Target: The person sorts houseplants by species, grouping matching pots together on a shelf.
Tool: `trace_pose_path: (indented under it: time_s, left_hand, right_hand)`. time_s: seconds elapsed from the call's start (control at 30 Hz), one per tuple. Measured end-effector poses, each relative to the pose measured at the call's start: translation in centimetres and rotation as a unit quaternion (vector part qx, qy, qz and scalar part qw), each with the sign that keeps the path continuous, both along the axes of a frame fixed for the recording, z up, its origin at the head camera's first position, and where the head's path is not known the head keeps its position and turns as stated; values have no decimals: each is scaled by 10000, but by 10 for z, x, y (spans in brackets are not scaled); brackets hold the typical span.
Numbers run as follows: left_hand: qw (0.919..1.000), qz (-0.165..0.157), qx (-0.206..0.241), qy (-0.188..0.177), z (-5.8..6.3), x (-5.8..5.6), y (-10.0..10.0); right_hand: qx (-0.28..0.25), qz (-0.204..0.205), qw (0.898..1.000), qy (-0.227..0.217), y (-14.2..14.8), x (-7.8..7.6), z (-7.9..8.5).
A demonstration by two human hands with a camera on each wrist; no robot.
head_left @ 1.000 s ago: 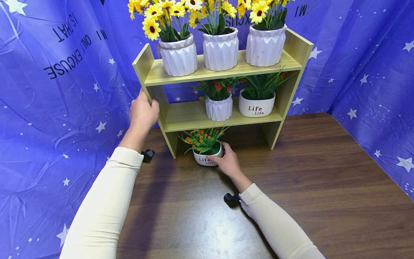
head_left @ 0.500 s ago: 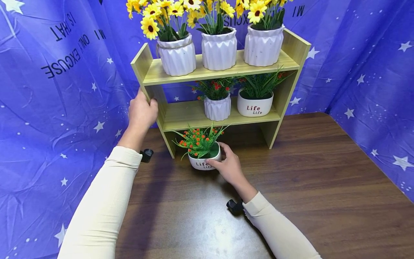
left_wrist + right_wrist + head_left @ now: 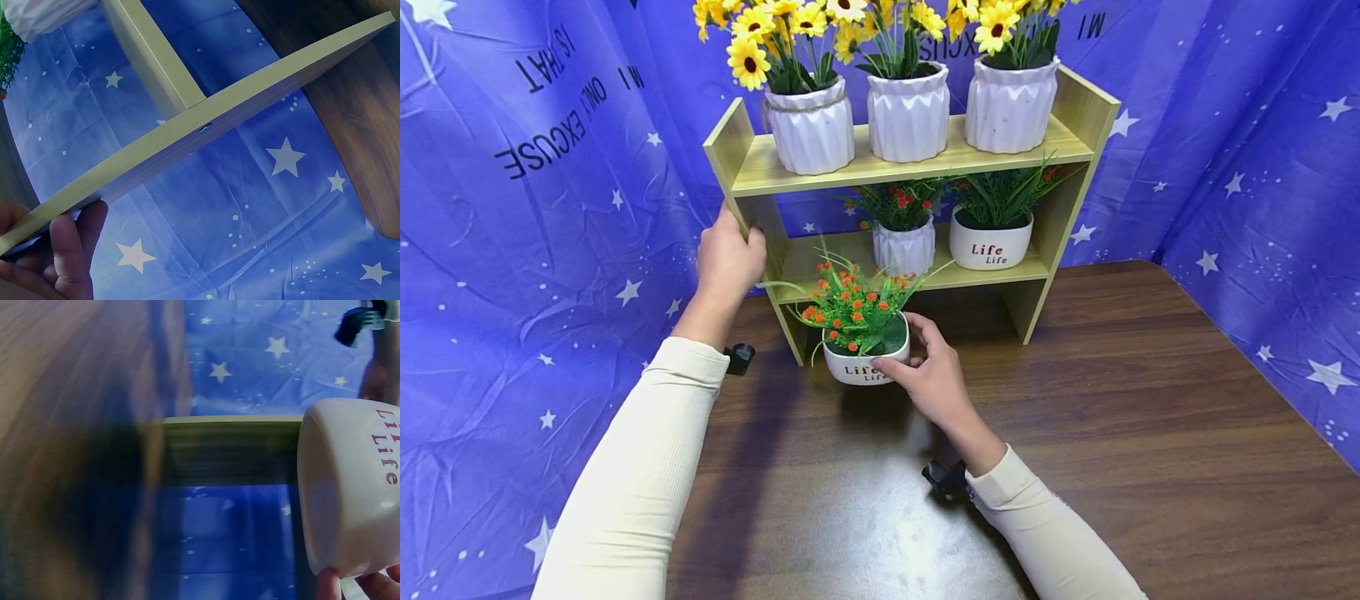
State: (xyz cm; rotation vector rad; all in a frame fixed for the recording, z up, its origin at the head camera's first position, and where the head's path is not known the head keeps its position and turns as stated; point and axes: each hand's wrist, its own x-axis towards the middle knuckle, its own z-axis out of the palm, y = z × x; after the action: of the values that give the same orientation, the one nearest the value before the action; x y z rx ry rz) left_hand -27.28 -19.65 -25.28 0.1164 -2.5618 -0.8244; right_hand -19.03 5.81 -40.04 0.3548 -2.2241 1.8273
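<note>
My right hand [image 3: 938,379] grips the right end of a white oval flowerpot [image 3: 847,367], thumb across the front by the "Life" lettering. Grass-like leaves and small orange-red flowers fill it. It hangs above the table, in front of the shelf's lower left part. In the right wrist view the tilted-looking pot [image 3: 359,487] shows its underside, with fingertips [image 3: 378,587] at its edge. My left hand [image 3: 730,258] holds the left side panel of the wooden shelf [image 3: 910,175]. The left wrist view shows fingers [image 3: 69,250] around that panel [image 3: 187,122].
Three white pleated pots, one in the middle [image 3: 908,117], hold yellow flowers on the top board. On the middle board stand a pleated pot [image 3: 904,250] with red flowers and another oval "Life" pot [image 3: 991,242]. A blue starry curtain [image 3: 1262,167] surrounds the brown table [image 3: 1112,433].
My right hand has drawn the oval flowerpot out from under the shelf, toward me and slightly left, then raised it off the table. The left hand keeps its hold on the side panel.
</note>
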Motion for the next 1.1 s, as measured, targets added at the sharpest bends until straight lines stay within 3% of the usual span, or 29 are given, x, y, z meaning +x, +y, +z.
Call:
trace_pose_path:
  time_s: [0.47, 0.7, 0.93, 1.1]
  left_hand:
    - [9998, -31, -11, 184, -2, 0, -1]
    - [10000, -1, -18, 60, 1, -1, 0]
    - [9999, 18, -71, -89, 1, -1, 0]
    - [9999, -36, -131, 5, 1, 0, -1]
  right_hand:
    - [-287, 44, 9994, 210, 1, 2, 37]
    - [-443, 150, 9984, 325, -3, 6, 57]
    - [-340, 90, 9989, 313, -12, -15, 60]
    - [-346, 24, 9988, 340, -25, -33, 62]
